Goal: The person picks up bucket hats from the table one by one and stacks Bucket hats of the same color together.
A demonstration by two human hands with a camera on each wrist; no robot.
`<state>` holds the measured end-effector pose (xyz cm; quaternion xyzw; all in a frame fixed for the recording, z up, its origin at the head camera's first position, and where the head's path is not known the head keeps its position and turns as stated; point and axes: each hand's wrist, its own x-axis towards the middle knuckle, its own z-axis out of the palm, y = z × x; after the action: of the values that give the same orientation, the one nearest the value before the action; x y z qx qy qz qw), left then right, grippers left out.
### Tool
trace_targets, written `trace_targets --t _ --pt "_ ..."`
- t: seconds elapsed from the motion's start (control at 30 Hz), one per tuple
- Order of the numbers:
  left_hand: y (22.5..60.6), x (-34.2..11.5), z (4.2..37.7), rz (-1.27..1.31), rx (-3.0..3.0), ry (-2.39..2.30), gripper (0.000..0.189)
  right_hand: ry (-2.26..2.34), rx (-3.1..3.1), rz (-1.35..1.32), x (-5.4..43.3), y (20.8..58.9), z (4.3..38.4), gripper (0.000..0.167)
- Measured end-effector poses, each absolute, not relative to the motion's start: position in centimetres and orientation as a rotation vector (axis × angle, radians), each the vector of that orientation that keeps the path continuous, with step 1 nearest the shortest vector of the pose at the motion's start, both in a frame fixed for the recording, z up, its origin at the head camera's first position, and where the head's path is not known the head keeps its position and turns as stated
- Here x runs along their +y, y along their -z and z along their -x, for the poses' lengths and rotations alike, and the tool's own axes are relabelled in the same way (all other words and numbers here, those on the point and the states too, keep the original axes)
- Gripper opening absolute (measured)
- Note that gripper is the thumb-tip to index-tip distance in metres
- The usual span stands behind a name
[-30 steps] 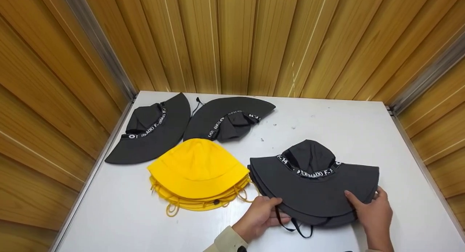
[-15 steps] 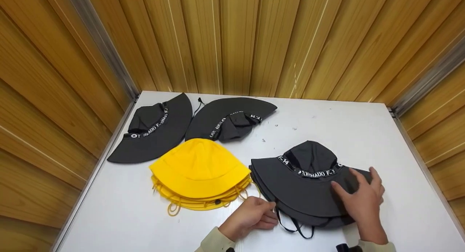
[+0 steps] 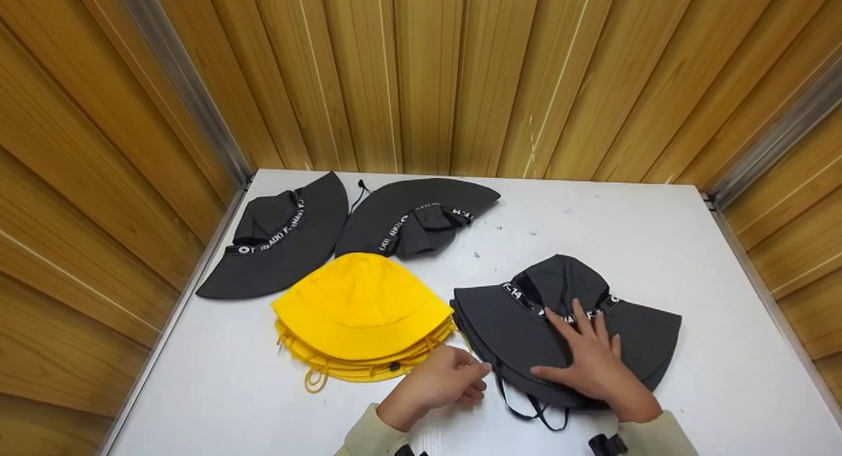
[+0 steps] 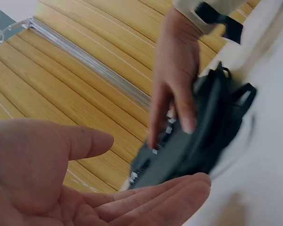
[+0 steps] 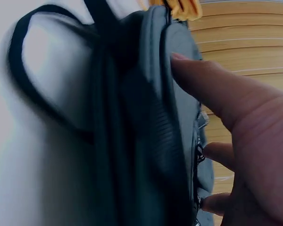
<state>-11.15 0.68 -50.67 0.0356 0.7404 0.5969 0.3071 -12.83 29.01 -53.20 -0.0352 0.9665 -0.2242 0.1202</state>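
A stack of dark grey bucket hats lies at the right of the table, folded in half, with a lettered band across the top one. My right hand rests on the top hat's brim with its fingers spread toward the band. In the right wrist view the thumb touches the brim near the stack's edge. My left hand is just left of the stack, beside a black strap. Seen from the left wrist, the left hand holds nothing, its fingers loosely extended.
A stack of yellow bucket hats with cords lies left of the hands. Behind it are two more dark hats, one at the far left and one at the back. Wood-patterned walls enclose the white table.
My right hand has let go of the dark stack's right edge and moved left onto the top brim. The left hand has released the stack's left edge and drawn back slightly left.
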Motion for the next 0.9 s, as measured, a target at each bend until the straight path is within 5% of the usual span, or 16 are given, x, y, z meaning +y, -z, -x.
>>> trace_targets --t 0.3,0.67,0.9 --pt "46.6 -0.2 15.6 -0.376 2.309 -1.362 0.042 0.535 2.729 0.046 28.4 53.0 13.6 0.116" --pt "48.2 -1.1 29.9 -0.236 2.876 -0.875 0.049 0.515 2.723 0.042 28.9 53.1 13.6 0.117" --pt "49.8 -3.4 33.4 -0.159 2.936 -0.483 0.084 0.519 2.716 0.046 28.8 53.2 13.7 0.117"
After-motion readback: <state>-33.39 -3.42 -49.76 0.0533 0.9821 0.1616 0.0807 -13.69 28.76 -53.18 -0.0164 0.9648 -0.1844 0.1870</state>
